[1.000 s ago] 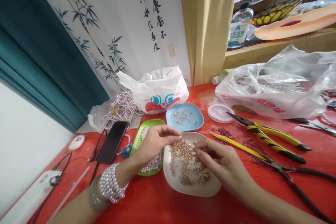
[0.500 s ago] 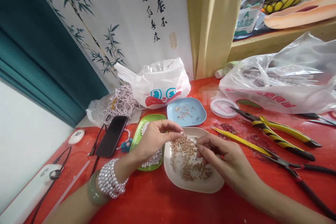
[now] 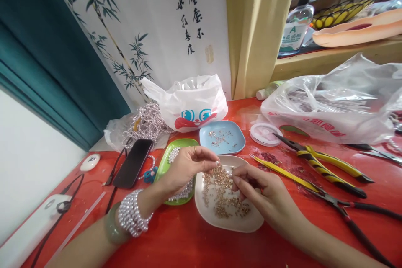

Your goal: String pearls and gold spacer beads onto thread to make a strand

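My left hand [image 3: 185, 167] hovers over a white dish [image 3: 248, 224] of several small gold beads [image 3: 220, 192], thumb and fingertips pinched together on something too small to make out. My right hand [image 3: 260, 190] is over the same dish, its fingers also pinched close to the left fingertips. A pearl bracelet [image 3: 132, 215] and a green bangle [image 3: 111, 228] sit on my left wrist. Under my left hand lies a green dish [image 3: 163, 167] with pearl beads.
A blue dish [image 3: 222, 138] with metal findings sits behind the white one. Yellow-handled pliers [image 3: 326, 165], red-handled pliers [image 3: 351, 213] and a thread spool [image 3: 265, 133] lie to the right. A phone [image 3: 133, 168], pearl strands [image 3: 147, 123] and plastic bags [image 3: 188, 102] stand at the back on the red table [image 3: 188, 243].
Both hands stay pinched together over the white dish; only the view has shifted slightly.
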### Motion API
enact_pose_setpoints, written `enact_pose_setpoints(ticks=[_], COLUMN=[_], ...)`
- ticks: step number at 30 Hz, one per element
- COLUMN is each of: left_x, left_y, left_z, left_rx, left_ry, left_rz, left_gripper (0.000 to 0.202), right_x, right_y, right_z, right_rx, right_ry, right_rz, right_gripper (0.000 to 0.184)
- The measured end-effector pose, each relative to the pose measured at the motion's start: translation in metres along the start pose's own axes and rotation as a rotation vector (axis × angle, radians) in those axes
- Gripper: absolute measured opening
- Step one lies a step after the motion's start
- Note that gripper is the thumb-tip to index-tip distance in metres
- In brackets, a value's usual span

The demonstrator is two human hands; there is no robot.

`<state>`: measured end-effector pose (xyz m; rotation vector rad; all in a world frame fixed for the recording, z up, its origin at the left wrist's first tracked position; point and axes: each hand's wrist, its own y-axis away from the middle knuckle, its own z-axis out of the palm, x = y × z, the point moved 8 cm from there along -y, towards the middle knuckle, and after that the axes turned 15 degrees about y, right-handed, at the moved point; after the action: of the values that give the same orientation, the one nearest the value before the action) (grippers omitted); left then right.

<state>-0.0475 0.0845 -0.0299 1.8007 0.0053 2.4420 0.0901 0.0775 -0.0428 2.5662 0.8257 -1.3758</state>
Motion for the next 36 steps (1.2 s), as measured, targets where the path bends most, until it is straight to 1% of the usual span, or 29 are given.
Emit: enact_pose_setpoints(ticks=[4,10,16,23,29,36], left_x=[0.0007,0.0041,0.0019,0.0009,0.0006,0.004], left_y=[0.0012,0.0023,0.0018,0.0014,0.0022,0.0035], left_z=[0.0024,0.0043,0.0016,0.0032,0.0029,0.003], left_rx=[-0.005,-0.017,0.012,0.004,0.006,0.002], left_ry=[0.006,-0.041,-0.016,0.02,0.02,-0.076], left_rz=[0.008,0.035,0.011,-0.004,0.002,0.051], left_gripper=[0.012,0.011,0.011,0.011,0.01,0.01], right_x=[0.0006,-0.0017,-0.0029,0.0017,-0.0005,0.0012], right_y=[-0.0001,-0.001,0.0002,-0.0016,-0.0005,-0.001], right_z=[-0.0009,-0.0026,-0.0047,-0.0013,-0.0027,-0.0031], right_rx=[0.015,0.018,0.032,0.023,0.029,0.02], right_ry=[0.016,0.011,0.008,-0.036,-0.033,-0.056], right_rz=[0.012,0.02,-0.004,0.02,0.019,0.043], right_gripper=[0.015,0.015,0.017,0.016,0.016,0.015])
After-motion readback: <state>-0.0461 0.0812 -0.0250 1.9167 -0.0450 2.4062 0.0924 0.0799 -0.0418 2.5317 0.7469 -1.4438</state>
